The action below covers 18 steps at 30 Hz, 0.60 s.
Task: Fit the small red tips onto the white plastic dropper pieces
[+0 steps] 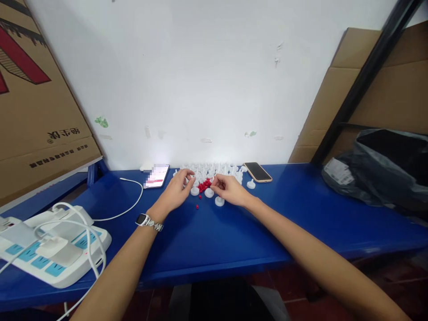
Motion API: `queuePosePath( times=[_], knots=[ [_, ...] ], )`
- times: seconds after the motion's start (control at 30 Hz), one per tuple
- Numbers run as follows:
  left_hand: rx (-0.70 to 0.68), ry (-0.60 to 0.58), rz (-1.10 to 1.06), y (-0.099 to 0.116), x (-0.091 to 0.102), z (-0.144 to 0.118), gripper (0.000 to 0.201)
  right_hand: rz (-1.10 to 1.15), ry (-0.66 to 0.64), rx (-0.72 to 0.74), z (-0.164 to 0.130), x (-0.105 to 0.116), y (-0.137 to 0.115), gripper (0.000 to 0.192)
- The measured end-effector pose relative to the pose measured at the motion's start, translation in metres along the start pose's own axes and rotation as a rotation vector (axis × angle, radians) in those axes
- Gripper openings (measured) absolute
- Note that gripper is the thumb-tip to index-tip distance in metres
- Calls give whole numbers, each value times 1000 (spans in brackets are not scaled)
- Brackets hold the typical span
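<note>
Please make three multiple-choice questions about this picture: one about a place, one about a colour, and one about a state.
1. Where does the dark-screened phone lie?
A. to the right of the white plastic pieces
B. on the power strip
C. on the grey bag

2. What colour are the small beads between the hands?
A. green
B. red
C. yellow

3. What is the state of the other phone, by the cable?
A. screen lit
B. screen dark
C. lying face down

Answers: 1 A, it rests on the blue table right of the pile. 2 B, the cluster is red. 3 A, its screen glows.
</note>
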State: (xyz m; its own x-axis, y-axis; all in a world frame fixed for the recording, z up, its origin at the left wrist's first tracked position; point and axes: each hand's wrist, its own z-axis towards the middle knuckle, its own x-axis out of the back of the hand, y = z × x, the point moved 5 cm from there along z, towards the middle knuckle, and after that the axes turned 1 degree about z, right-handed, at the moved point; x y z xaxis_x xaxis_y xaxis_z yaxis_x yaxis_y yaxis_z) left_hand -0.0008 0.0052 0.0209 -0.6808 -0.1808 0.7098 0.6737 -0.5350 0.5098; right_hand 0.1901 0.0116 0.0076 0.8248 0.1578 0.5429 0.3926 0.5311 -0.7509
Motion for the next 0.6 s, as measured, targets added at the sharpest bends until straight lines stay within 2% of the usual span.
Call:
queuePosePath(
  times=[0.13,0.37,0.5,0.6],
  knots=[
    [7,-12,98,-14,-6,-1,31,-151,-73,55,-1,-4,-4,6],
    [63,-76,163,-20,-20,-3,30,-218,7,83,0,1,-6,14],
    [46,-57,146,-20,-12,-1,26,-421,17,188,-2,-6,-25,12],
    [28,-48,70,-21,2,-2,25,-578,-77,258,-3,-21,-39,16]
  ],
)
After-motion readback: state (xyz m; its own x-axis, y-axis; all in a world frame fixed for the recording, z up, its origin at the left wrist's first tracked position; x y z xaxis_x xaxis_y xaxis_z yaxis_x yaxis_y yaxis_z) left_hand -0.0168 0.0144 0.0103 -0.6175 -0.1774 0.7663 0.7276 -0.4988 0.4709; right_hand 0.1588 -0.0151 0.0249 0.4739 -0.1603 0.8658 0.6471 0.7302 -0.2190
